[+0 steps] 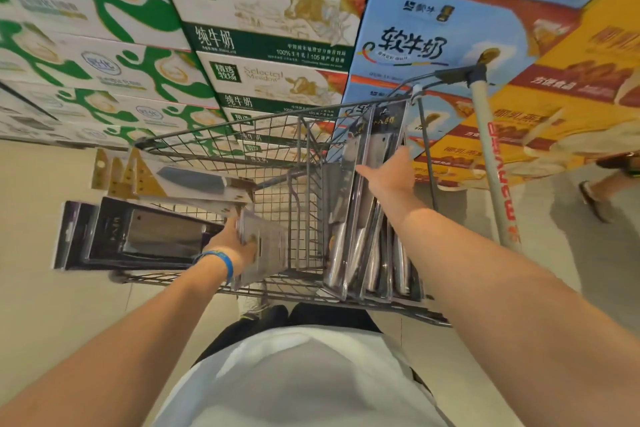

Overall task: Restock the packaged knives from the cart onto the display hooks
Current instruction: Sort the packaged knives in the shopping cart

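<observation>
One wire shopping cart (221, 146), in whose right side about four upright packaged cleavers (360, 218) are touched by the straightened fingers of the right hand (391, 173), while one stack of knife packs (156, 236), at least four, is gripped by the left hand (232, 246) at the cart's left edge.

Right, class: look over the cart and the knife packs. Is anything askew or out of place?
The stack of knife packs that the left hand grips is fanned unevenly and juts sideways past the left side of the cart. Nothing looks spilled or damaged.
</observation>
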Demonstrator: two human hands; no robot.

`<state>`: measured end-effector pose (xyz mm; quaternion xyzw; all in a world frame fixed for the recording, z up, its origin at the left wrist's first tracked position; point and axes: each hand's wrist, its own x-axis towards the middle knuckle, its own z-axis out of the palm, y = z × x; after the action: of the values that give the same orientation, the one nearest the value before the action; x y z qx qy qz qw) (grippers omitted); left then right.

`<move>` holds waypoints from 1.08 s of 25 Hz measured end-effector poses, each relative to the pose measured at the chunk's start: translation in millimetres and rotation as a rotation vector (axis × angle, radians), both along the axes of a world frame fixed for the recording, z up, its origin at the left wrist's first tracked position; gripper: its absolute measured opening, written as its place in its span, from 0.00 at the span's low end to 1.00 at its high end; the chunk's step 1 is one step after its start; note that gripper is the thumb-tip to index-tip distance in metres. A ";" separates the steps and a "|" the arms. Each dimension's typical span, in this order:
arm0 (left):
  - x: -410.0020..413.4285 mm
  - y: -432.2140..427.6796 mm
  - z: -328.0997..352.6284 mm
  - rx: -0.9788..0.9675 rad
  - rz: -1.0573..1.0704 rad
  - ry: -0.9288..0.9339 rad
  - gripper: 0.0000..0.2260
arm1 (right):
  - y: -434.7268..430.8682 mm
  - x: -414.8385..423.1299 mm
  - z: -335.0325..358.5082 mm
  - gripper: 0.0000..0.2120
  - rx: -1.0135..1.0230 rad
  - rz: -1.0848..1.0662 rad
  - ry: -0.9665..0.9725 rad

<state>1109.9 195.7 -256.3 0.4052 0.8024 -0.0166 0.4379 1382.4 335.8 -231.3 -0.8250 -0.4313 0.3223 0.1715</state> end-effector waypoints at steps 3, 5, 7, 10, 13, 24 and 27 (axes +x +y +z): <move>3.2 -3.2 2.4 -0.012 0.044 0.018 0.22 | 5.1 9.0 -4.6 0.45 -0.113 -0.048 0.065; 4.9 -3.9 4.6 -0.016 0.060 0.021 0.21 | 9.3 13.4 -5.5 0.43 -0.165 -0.080 0.108; 6.7 -5.2 6.6 -0.011 0.069 0.018 0.21 | 10.5 8.4 -4.6 0.44 -0.181 -0.134 0.128; 9.8 -7.5 8.6 -0.011 0.101 0.009 0.23 | 7.1 -7.0 -8.5 0.42 -0.090 -0.169 0.074; 11.7 -8.4 10.5 -0.018 0.108 0.016 0.24 | 4.4 -7.9 -12.2 0.35 -0.077 -0.108 0.003; 13.3 -7.6 12.2 -0.007 0.115 -0.011 0.23 | -51.9 17.5 40.2 0.23 0.256 0.048 0.104; 17.4 -9.4 13.7 0.001 0.117 -0.008 0.22 | -37.3 -13.8 41.5 0.17 0.102 0.303 0.137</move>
<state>1127.3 186.3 -242.6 0.3579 0.8230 0.0108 0.4410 1368.6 298.5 -189.8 -0.7169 -0.5539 0.3775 0.1915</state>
